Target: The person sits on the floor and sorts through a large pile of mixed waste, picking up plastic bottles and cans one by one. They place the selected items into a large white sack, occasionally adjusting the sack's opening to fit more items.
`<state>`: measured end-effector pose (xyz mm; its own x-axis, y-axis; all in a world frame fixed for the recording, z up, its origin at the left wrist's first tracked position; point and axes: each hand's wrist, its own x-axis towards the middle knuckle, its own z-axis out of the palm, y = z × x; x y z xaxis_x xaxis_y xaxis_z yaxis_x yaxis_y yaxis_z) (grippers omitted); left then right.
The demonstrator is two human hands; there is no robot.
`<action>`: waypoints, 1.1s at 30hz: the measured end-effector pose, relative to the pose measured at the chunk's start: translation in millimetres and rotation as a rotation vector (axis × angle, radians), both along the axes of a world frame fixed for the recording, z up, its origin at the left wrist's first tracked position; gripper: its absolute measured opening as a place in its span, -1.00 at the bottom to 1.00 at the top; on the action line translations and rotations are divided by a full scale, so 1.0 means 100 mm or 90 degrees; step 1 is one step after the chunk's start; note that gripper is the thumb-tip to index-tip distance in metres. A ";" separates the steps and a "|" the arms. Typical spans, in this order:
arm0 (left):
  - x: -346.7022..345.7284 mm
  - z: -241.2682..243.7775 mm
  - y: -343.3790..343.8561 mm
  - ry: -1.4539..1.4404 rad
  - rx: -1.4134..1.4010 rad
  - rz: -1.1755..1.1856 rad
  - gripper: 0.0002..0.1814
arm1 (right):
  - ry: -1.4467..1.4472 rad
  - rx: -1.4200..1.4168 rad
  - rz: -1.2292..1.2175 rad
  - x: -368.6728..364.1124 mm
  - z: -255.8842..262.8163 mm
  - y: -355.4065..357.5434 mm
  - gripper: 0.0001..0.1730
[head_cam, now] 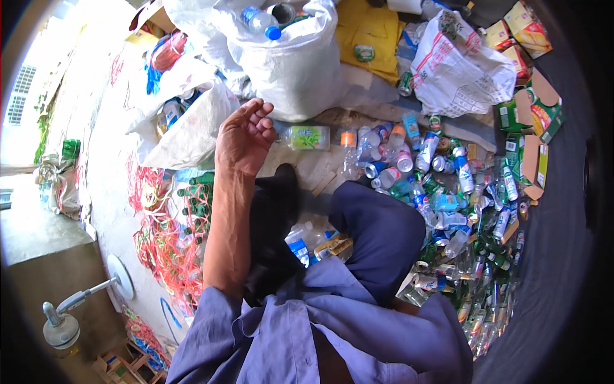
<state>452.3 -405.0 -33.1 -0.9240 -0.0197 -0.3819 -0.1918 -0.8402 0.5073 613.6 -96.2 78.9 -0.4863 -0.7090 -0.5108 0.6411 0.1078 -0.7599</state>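
My left hand (245, 138) is raised in front of me, palm exposed and fingers loosely curled, with nothing visible in it. Just right of its fingertips, a clear plastic bottle with a green label (309, 138) lies on its side on the floor. Above the hand stands a full white woven sack (292, 77), and a clear bottle with a blue cap (261, 23) rests in its mouth. Left of the hand a second white sack (189, 127) leans open, with cans inside. My right hand is out of view; only part of that arm shows beside my right knee (379, 221).
A wide heap of cans and bottles (446, 206) spreads to my right, with flattened cartons (525, 158) beyond it. Tangled red twine (165, 254) and green bottles (199, 206) lie left. Several bottles (307, 240) sit between my legs. A printed white sack (460, 67) lies upper right.
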 end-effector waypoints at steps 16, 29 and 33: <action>-0.02 -0.18 -0.18 -0.027 -0.027 0.006 -0.88 | 0.009 -0.104 -0.122 0.47 0.74 0.02 -0.70; 0.00 -0.19 -0.10 -0.046 -0.022 -0.012 -0.89 | 0.014 -0.137 -0.149 0.59 0.81 -0.02 -0.66; 0.01 -0.11 -0.01 -0.037 -0.024 -0.012 -0.89 | 0.007 -0.135 -0.130 0.57 0.86 -0.05 -0.64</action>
<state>453.8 -406.5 -44.2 -0.9007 -0.0186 -0.4340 -0.2370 -0.8164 0.5267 670.4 -101.4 164.8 -0.6345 -0.6861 -0.3559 0.6251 -0.1846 -0.7584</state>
